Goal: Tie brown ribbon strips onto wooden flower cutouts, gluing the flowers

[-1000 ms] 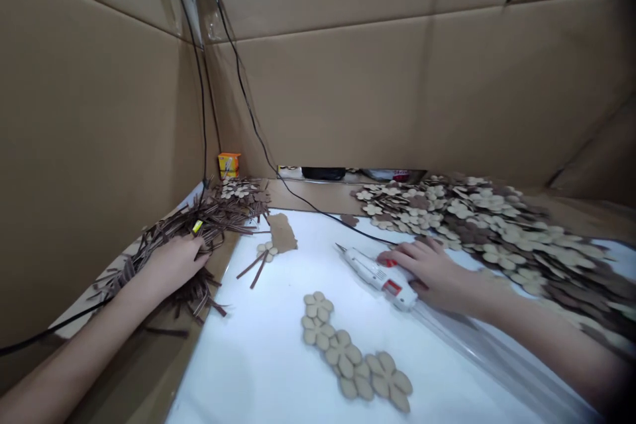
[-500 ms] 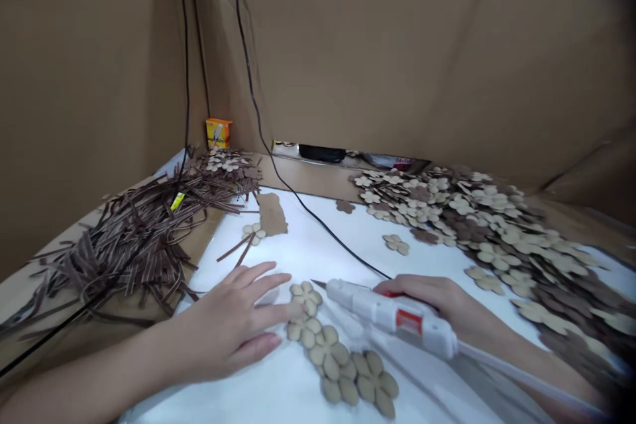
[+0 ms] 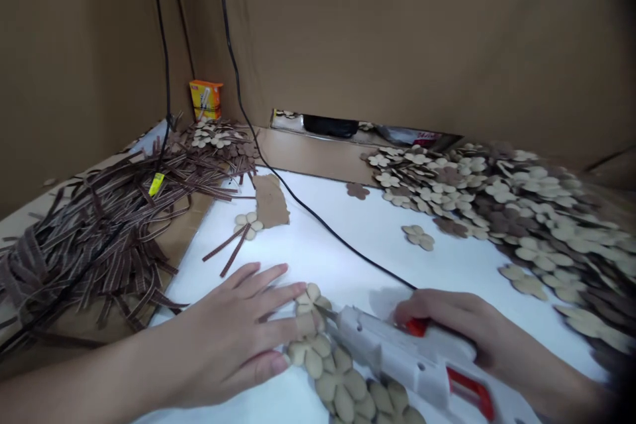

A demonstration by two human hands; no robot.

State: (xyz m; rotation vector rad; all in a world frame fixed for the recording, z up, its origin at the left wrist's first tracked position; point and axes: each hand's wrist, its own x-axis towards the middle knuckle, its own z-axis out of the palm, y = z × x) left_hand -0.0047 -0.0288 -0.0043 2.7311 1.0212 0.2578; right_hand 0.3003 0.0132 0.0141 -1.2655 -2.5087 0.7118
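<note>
Glue gun (image 3: 415, 361) x1 in R fingers (image 3: 427, 305)

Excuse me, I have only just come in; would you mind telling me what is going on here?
A person's right hand grips a white glue gun, its nozzle at the far end of a row of beige flower pieces on a white board. Whether the nozzle touches is hard to tell. The left hand is spread, its fingers reaching onto that same end. Brown ribbon strips lie heaped to the left, loose flower cut-outs to the right.
</note>
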